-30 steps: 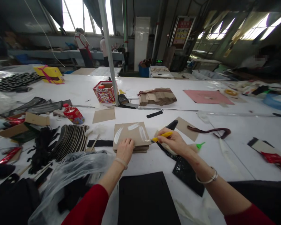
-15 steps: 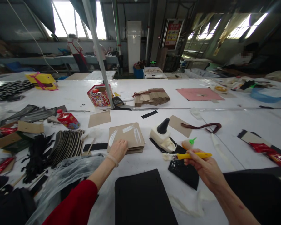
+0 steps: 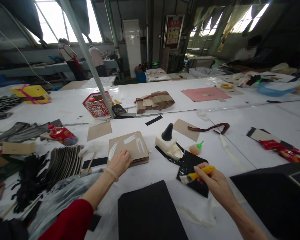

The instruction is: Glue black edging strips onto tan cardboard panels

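My left hand [image 3: 120, 162] has its bent fingers on the front edge of a stack of brown cardboard sheets [image 3: 133, 151], holding it. White strokes mark the top sheet. In my right hand [image 3: 210, 176] is a yellow-handled paintbrush [image 3: 205, 171], its pale bristles pointing left and down over a white-spotted black sheet [image 3: 201, 189]. Beyond the brush, a white plastic container [image 3: 162, 142] with a black cone-shaped top lies on its side, whitish stuff at its cut opening. A small orange bottle with a green tip [image 3: 195, 148] stands to the right of the container.
A stack of black sheets [image 3: 150, 213] lies in front of me. On the left are a red bottle [image 3: 62, 135], curved dark strips [image 3: 63, 163] and clear plastic [image 3: 70, 196]. A metal pole [image 3: 90, 63] rises beyond a red box [image 3: 96, 108]. Other people work at the back.
My right hand has brought the brush down and tilted its bristles toward the black sheet. My left hand stays on the cardboard stack. The whole view has turned slightly right.
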`<action>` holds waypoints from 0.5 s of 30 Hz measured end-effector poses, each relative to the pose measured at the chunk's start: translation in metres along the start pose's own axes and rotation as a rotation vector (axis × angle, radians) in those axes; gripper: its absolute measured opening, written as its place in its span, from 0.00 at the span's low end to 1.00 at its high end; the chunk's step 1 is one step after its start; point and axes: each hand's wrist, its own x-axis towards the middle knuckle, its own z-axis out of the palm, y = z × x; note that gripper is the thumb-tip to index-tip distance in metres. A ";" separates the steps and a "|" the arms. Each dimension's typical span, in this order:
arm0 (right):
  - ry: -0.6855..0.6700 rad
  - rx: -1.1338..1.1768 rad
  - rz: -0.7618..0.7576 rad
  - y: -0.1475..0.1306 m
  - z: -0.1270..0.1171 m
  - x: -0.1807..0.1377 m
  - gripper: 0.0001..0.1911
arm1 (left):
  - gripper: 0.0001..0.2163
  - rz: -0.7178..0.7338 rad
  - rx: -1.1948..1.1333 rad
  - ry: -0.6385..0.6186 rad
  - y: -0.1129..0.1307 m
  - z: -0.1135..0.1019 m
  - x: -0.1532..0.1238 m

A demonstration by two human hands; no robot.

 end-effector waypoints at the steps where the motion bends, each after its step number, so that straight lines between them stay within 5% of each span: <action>1: -0.016 -0.088 -0.033 0.000 0.001 0.000 0.19 | 0.08 -0.004 -0.001 0.001 0.001 -0.001 -0.001; 7: -0.177 -0.232 -0.221 0.015 0.010 0.005 0.21 | 0.11 -0.078 -0.008 0.032 0.007 -0.003 -0.005; 15: -0.249 -0.329 -0.267 0.030 0.019 0.012 0.20 | 0.08 -0.038 -0.038 0.020 0.008 -0.005 -0.007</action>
